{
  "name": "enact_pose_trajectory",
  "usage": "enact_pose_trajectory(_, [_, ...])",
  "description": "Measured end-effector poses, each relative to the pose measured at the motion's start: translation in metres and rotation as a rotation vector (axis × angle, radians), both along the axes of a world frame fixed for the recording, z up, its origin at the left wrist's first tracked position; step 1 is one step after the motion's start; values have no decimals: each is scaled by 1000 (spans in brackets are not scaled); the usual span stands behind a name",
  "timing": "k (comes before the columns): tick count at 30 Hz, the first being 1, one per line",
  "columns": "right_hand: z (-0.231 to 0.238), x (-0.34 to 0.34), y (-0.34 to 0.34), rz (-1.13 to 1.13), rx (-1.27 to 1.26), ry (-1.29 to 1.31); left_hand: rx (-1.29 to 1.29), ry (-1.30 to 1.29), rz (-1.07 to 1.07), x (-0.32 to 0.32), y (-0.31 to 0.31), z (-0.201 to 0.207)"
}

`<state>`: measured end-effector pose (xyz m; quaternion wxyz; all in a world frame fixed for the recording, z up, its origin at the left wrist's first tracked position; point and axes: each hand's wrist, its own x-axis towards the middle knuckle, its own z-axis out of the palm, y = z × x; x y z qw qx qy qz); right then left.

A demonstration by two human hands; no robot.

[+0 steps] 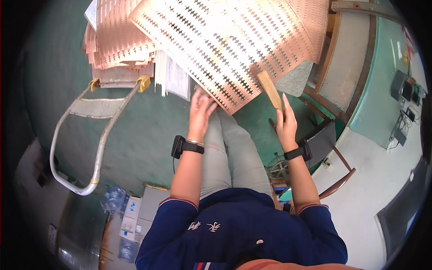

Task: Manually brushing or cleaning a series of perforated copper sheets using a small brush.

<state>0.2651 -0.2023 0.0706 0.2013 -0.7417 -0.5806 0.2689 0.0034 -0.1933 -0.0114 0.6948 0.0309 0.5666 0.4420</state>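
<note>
A large copper-coloured perforated sheet (231,58), with rows of zigzag cut-outs, lies across the top of the head view, one corner pointing toward me. By its near left edge is my left hand (200,110), its fingers apart and slightly bent; whether the fingertips touch the sheet I cannot tell. My right hand (286,124) grips the near end of a flat wooden bar (269,90). The far end of that bar lies against the right edge of the sheet. My right fingers are partly hidden behind the wood.
A stack of similar copper sheets (121,42) rests on a cart with a bent metal handle (101,148) at left. A dark chair (321,139) stands close to my right arm. Beyond it are a wooden-framed bench (344,58) and a green-topped table (380,99).
</note>
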Motion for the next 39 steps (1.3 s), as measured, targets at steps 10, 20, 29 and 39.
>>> enact_pose_trajectory(10, [-43, -55, -19, 549, 19, -185, 44, -164, -110, 53, -46, -18])
enact_pose_trajectory(20, [-71, -62, -40, 434, 38, -348, 184, -121, -138, 28, -51, -31])
enact_pose_trajectory(29, [-103, -20, -18, 208, 458, -445, 392, -74, -298, 14, -57, -58])
enact_pose_trajectory(39, [-104, -14, -49, 110, 456, -716, 431, -226, -379, -30, -91, -69])
